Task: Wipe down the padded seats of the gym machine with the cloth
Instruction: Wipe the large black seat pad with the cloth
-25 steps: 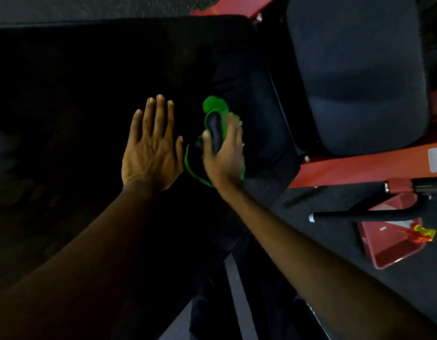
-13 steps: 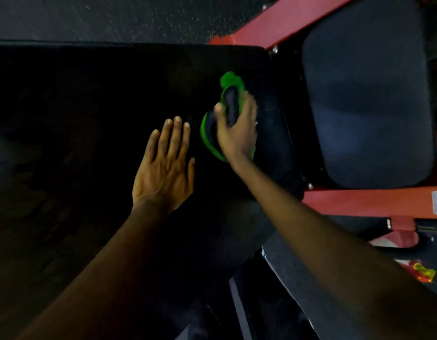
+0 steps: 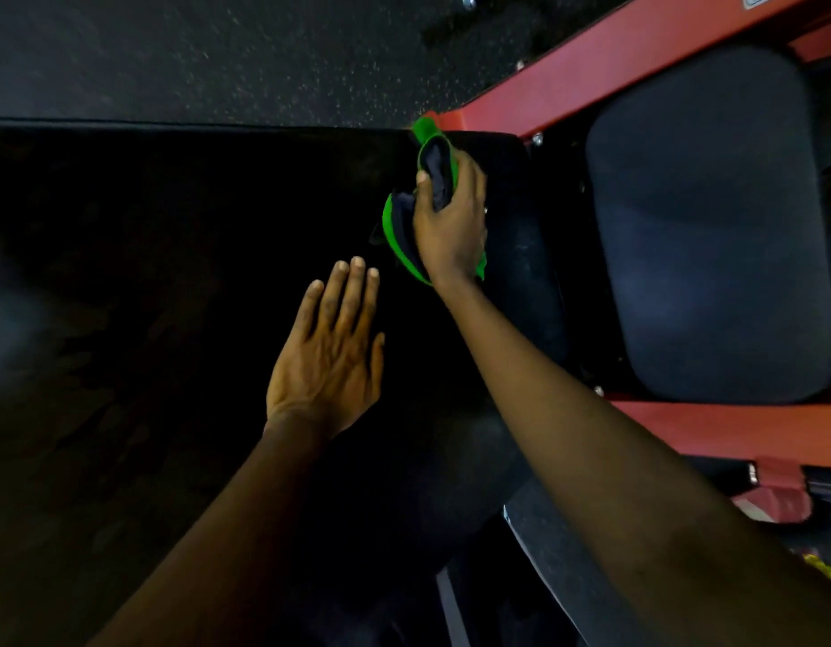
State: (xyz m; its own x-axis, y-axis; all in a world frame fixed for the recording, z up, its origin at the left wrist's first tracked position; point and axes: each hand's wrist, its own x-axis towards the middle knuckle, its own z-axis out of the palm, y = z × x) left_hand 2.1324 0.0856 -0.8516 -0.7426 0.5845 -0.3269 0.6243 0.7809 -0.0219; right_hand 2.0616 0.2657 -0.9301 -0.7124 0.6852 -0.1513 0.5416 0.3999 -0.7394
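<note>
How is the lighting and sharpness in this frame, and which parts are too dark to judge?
Head view: dim, uneven light. The black pad under the flat left hand is nearly pure black, detail lost. The green-edged cloth in the right hand reads clearly. The grey seat is softly lit; a pale smear sits at the left edge.

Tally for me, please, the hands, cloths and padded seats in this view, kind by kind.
Hands: 2 (left hand, right hand)
Cloths: 1 (green-edged cloth, gripped by the right hand)
Padded seats: 2 (black pad under the hands, grey pad beside it)
Total: 5
</note>
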